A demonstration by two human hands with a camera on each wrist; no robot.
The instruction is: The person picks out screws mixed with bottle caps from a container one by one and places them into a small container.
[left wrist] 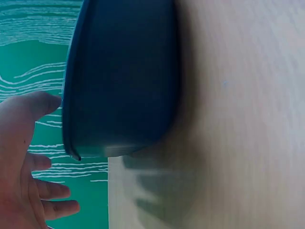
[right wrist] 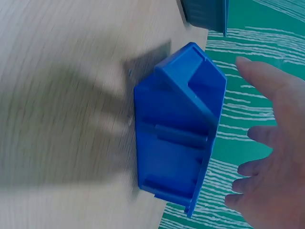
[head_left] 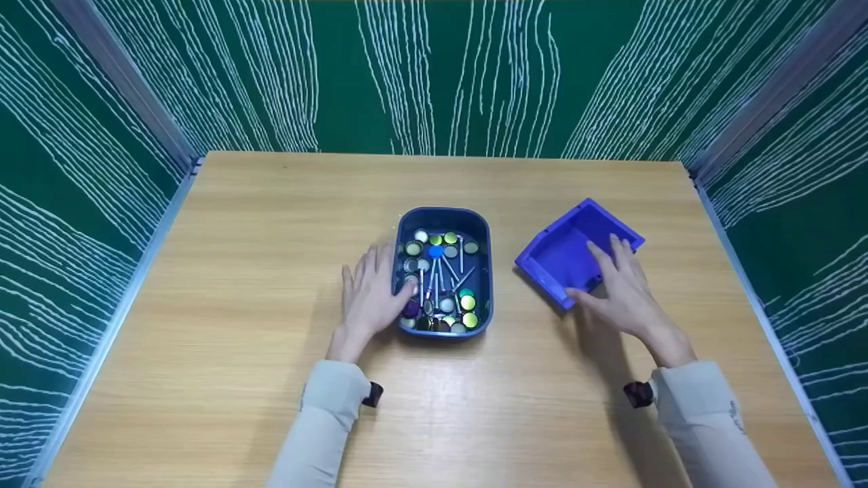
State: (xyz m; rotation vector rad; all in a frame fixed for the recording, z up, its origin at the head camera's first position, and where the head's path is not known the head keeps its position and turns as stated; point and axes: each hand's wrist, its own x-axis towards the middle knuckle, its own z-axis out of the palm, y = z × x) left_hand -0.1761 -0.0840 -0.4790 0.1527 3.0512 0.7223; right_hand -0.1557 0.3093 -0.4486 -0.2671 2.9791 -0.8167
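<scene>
A dark blue rounded box [head_left: 483, 281] holds bottle caps [head_left: 470, 319] in several colours and thin metal nails or screws [head_left: 436, 288]; which of the two I cannot tell. Against its left side is my left hand [head_left: 369, 295], fingers extended, the thumb reaching to the rim. The left wrist view has that thumb by the box edge [left wrist: 121, 76], the other fingers spread apart. To the right, a blue-purple open bin [head_left: 559, 247] sits at an angle. Over its near right part hovers my right hand [head_left: 627, 298], fingers spread, a visible gap between them and the bin [right wrist: 171, 157] in the right wrist view.
Both containers stand on a light wooden table [head_left: 258, 237]. Green walls with white wavy lines [head_left: 475, 81] rise behind and at both sides, with metal strips along the table's side edges. A dark wrist device [head_left: 639, 394] shows at the right sleeve.
</scene>
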